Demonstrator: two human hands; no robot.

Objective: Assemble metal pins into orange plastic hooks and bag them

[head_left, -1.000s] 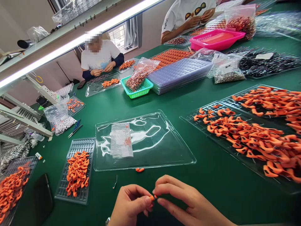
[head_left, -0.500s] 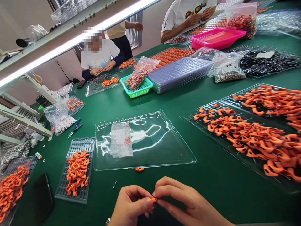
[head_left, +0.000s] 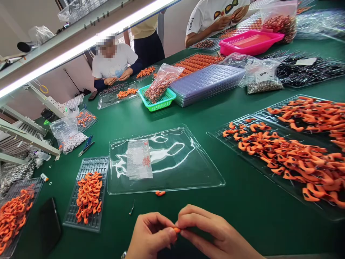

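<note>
My left hand (head_left: 153, 235) pinches a small curved orange plastic part (head_left: 176, 230) between thumb and forefinger, at the bottom middle of the head view. My right hand (head_left: 207, 230) meets it there, thumb and fingertips closed at the near end of the same part. Whatever tiny piece the right fingertips may hold is hidden. Just beyond my hands lie a loose orange part (head_left: 160, 193) and a thin metal-like pin piece (head_left: 132, 207). A clear plastic tray (head_left: 172, 180) behind them bears a small clear bag (head_left: 139, 165) with tiny reddish bits.
Orange parts heap on a tray (head_left: 104, 187) at left and on large trays (head_left: 215, 135) at right. A black phone (head_left: 50, 223) and tweezers (head_left: 86, 149) lie leftward. A green basket (head_left: 159, 107) and stacked trays (head_left: 207, 81) stand farther back. Co-workers sit across the table.
My right hand's fingers have shifted slightly at the orange part, and a dark thin bit at its end no longer shows. A standing person in the background has moved right.
</note>
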